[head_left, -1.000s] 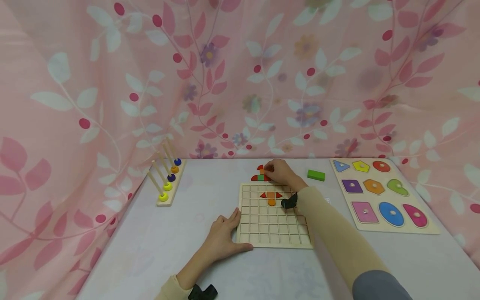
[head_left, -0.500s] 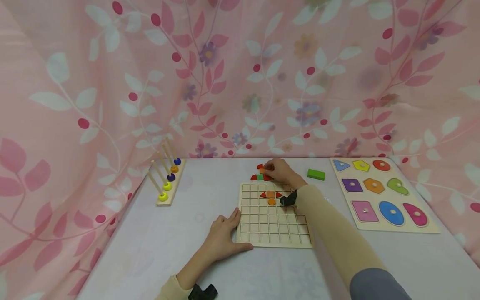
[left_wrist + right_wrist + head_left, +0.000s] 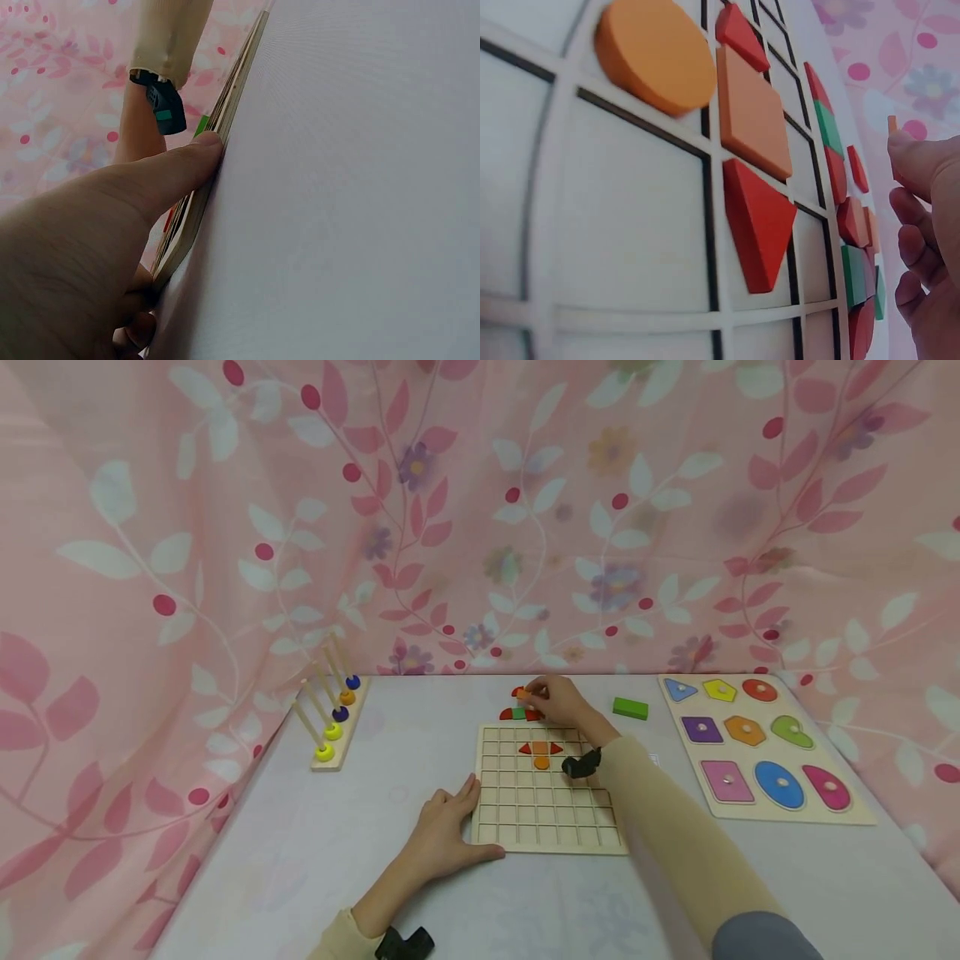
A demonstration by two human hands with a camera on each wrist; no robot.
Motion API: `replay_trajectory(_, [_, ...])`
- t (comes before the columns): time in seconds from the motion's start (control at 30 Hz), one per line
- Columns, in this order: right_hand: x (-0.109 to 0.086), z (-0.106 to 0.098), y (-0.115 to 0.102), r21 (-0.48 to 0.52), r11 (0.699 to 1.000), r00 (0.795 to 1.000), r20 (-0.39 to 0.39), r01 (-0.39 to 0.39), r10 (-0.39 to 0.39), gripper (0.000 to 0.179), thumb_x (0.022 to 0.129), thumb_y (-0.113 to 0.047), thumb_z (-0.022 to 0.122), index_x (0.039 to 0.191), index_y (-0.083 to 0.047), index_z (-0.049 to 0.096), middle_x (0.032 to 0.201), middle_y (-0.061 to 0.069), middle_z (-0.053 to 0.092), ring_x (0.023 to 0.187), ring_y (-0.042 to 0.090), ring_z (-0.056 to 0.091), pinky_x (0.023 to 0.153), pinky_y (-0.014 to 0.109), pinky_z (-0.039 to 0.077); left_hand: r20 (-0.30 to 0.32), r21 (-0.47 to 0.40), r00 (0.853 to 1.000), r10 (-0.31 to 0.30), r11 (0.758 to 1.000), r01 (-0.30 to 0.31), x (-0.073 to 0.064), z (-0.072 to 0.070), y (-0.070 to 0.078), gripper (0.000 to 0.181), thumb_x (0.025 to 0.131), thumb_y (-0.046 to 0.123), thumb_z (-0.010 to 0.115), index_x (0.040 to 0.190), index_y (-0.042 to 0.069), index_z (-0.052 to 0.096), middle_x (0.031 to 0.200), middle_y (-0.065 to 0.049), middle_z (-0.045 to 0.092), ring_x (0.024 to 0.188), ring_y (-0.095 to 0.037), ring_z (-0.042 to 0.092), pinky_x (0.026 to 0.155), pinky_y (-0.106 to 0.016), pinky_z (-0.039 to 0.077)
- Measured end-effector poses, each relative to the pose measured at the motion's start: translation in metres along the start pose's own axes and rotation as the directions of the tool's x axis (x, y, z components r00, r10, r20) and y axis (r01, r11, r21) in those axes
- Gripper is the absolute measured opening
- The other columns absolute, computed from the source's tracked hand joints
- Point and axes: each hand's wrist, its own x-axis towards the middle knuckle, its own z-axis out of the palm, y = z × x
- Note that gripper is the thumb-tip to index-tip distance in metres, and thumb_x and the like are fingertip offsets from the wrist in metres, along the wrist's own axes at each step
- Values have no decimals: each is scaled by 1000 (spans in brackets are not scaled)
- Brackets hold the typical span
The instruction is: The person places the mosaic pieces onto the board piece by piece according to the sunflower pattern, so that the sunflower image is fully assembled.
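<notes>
A wooden grid board [image 3: 551, 814] lies on the table. My left hand [image 3: 442, 837] touches its near left corner, thumb [image 3: 191, 154] along the near edge and fingers at the left side. Past the far edge, my right hand [image 3: 561, 700] pinches a small orange block [image 3: 892, 127], seen edge-on in the right wrist view. Near it lie several red and green blocks [image 3: 519, 714], partly hidden by the hand. On the board, an orange square [image 3: 754, 112] stands between two red triangles [image 3: 759, 225], beside an orange round block [image 3: 656, 56].
A green block [image 3: 630, 708] lies right of my right hand. Farther right is a shape puzzle board [image 3: 795, 768] with knobbed pieces. A peg stand [image 3: 330, 762] with coloured beads stands at the left. A floral curtain [image 3: 480, 527] hangs behind the table.
The orange block in my right hand has risen slightly, apart from the red and green row. My left hand and the board have stayed in place.
</notes>
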Motion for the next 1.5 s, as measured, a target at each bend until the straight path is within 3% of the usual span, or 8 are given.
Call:
replay_trajectory(0.1, [-7, 0, -4, -1, 1000, 1000, -12, 12, -12, 37, 106, -28, 68, 129, 1, 71, 106, 15, 75, 86, 25, 65, 84, 42, 55, -1, 2, 1000, -1, 1000, 1, 0, 0, 0, 115, 76, 67, 87, 161, 4, 43, 171, -8, 36, 88, -12, 35, 76, -29, 31])
replay_trajectory(0.33, [-35, 2, -8, 19, 998, 997, -51, 52, -51, 33, 106, -25, 69, 130, -2, 72, 116, 13, 73, 103, 28, 66, 87, 41, 54, 2, -3, 1000, -3, 1000, 3, 0, 0, -2, 116, 76, 69, 86, 161, 4, 42, 171, -8, 35, 88, -12, 35, 75, -29, 31])
replay_trajectory(0.6, [-80, 6, -26, 58, 995, 993, -98, 79, -73, 26, 102, -24, 74, 120, -5, 76, 110, 6, 76, 89, 19, 56, 70, 31, 46, 8, 1, 1000, 10, 1000, -10, 3, 6, -3, 117, 76, 73, 84, 162, 6, 42, 171, -6, 35, 89, -11, 36, 77, -28, 32])
replay_trajectory(0.83, [-105, 18, -34, -1, 988, 984, -78, 158, -157, 23, 98, -15, 77, 116, -1, 77, 106, 9, 74, 86, 19, 58, 76, 32, 50, 1, -12, 1000, -2, 1000, 2, 2, 3, -2, 116, 76, 71, 85, 161, 5, 42, 171, -7, 35, 89, -12, 36, 75, -28, 32])
replay_trajectory(1.1, [-116, 31, -29, -39, 991, 991, -24, 127, -128, 28, 100, -23, 76, 123, -6, 76, 114, 4, 69, 101, 19, 61, 92, 41, 54, 9, 2, 1000, -5, 1000, 5, 2, 2, -4, 117, 76, 72, 84, 162, 6, 41, 172, -7, 35, 89, -12, 37, 74, -28, 33])
replay_trajectory(1.5, [-115, 40, -25, -64, 992, 992, -42, 113, -116, 29, 99, -22, 78, 124, -6, 77, 111, 4, 65, 95, 17, 57, 88, 38, 53, 13, -6, 1000, -12, 1000, 12, 0, 1, -1, 116, 76, 70, 85, 161, 4, 42, 171, -8, 36, 90, -13, 37, 74, -29, 33])
